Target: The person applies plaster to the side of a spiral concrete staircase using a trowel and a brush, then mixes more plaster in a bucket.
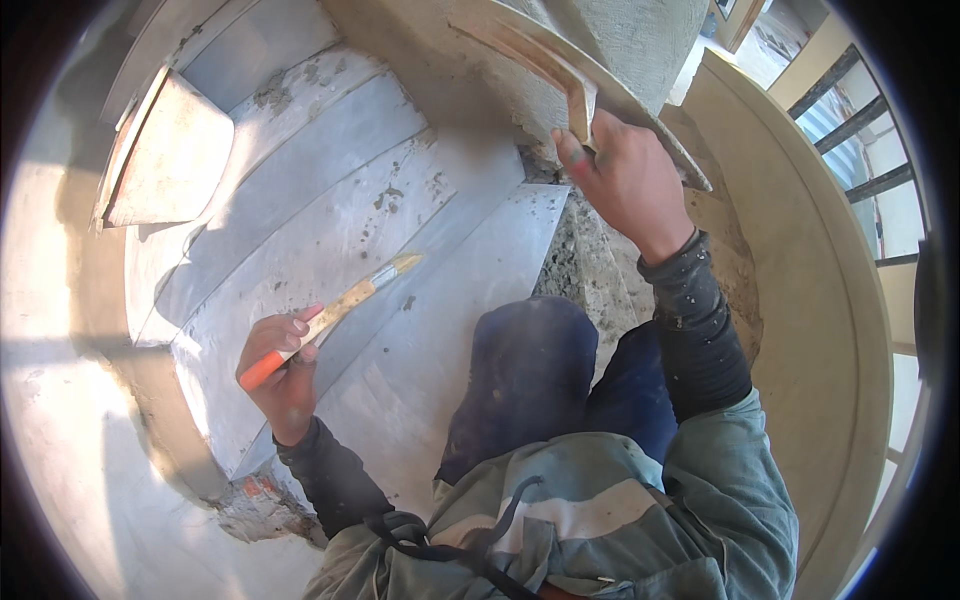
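My left hand (280,375) grips a paintbrush (335,312) with an orange-tipped pale wooden handle, its bristles angled up over the pale slab steps (265,235). At the upper right my right hand (625,175) is closed round the curved wooden handle of a long plastering float (660,150). The float lies along or close beside a rough grey rendered wall (650,35); I cannot tell whether it touches.
A pale bucket-like container (175,150) sits on the upper-left steps. Rough, mortar-stained treads (565,260) are beside my knees (525,360). A curved rendered side wall (820,350) runs down the right, near a barred opening (850,130).
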The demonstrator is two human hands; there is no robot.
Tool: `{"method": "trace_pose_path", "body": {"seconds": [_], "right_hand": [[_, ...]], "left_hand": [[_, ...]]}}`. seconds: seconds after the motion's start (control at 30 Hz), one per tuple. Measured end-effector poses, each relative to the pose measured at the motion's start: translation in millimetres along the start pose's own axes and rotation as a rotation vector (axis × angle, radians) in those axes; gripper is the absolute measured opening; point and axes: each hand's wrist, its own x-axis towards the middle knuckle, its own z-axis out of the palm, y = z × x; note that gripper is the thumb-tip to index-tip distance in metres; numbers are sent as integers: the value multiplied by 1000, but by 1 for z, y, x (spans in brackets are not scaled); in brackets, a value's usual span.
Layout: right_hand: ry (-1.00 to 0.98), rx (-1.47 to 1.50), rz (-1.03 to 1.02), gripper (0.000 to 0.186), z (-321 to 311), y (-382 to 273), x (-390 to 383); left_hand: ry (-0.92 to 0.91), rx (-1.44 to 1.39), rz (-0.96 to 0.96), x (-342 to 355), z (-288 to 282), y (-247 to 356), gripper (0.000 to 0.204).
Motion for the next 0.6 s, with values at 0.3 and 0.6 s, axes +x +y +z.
{"method": "trace_pose_path", "body": {"seconds": [0.3, 0.6], "right_hand": [[-94, 97, 133, 37, 16, 31, -23], [-340, -56, 23, 31, 69, -8, -52]], "left_hand": [[-89, -111, 31, 2, 11, -8, 20], [-50, -185, -31, -17, 23, -11, 22]]}}
